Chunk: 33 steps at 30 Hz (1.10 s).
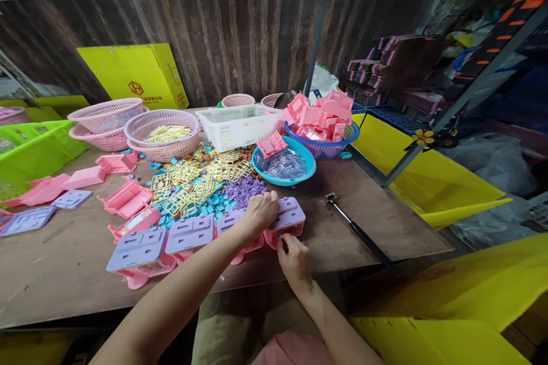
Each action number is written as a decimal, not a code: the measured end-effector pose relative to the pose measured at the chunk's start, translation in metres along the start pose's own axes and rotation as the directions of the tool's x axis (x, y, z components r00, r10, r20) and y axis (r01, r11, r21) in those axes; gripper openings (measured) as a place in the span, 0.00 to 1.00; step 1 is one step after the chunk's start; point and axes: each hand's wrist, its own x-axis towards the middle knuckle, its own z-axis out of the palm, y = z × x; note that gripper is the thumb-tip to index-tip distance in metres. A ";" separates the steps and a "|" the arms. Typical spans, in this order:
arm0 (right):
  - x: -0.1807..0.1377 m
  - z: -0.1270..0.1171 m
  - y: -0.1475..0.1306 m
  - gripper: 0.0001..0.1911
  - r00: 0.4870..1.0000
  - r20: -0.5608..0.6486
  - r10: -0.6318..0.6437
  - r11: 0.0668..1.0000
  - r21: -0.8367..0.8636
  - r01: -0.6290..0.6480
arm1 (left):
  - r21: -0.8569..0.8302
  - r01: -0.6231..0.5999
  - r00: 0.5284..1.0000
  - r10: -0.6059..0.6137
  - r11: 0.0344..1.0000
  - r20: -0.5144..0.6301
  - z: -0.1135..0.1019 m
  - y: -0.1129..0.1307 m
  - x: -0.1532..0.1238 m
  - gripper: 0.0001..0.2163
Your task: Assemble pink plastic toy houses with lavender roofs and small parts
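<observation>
Head view: the left hand (260, 212) lies across the lilac lid of a pink box (291, 215), fingers curled down over its top and holding it. The right hand (294, 258) meets the box's near edge at 6 o'clock with fingertips pinched together. A small blue-green bit shows there, and I cannot tell whether they grip it or the rim. The box sits close to the near edge of the table (64, 274).

Judging from this, the box could tip or slide off that edge if the left hand lets up while the right one pushes. Small parts pinched so tightly could also slip and drop to the floor. The black rod (363, 234) at 3 o'clock lies near the right forearm and might get knocked.

The box is smooth moulded plastic with rounded corners and raised blocks on its flat lid. Matching lidded boxes (188, 234) stand in a row at 9 o'clock. At 11 o'clock lie thin gold frames (192, 182) and small lilac discs (246, 189). A glossy blue bowl (299, 177) at 12 o'clock holds clear bags. The wood of the table is dull, scuffed and flat.
</observation>
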 end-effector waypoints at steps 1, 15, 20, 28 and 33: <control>0.000 0.000 -0.001 0.17 1.000 0.005 -0.020 1.000 -0.011 0.020 | -0.002 -0.003 1.000 0.003 1.000 0.000 0.000 0.000 0.000 0.13; 0.007 -0.004 0.000 0.18 1.000 -0.026 -0.003 0.998 -0.057 0.002 | -0.019 -0.035 0.999 0.035 0.999 -0.010 0.007 -0.002 0.003 0.12; 0.004 -0.002 -0.003 0.18 0.999 -0.014 -0.030 0.997 -0.075 0.029 | -0.031 -0.036 0.999 0.036 0.999 -0.013 0.007 -0.002 0.004 0.11; 0.000 0.008 -0.010 0.16 0.999 -0.032 -0.010 0.988 -0.152 0.005 | -0.036 -0.028 0.999 0.030 0.999 0.032 0.004 -0.002 0.004 0.11; 0.000 0.011 -0.012 0.15 0.999 -0.046 0.005 0.981 -0.191 -0.014 | -0.048 -0.021 0.999 0.023 0.999 0.042 0.004 -0.002 0.003 0.11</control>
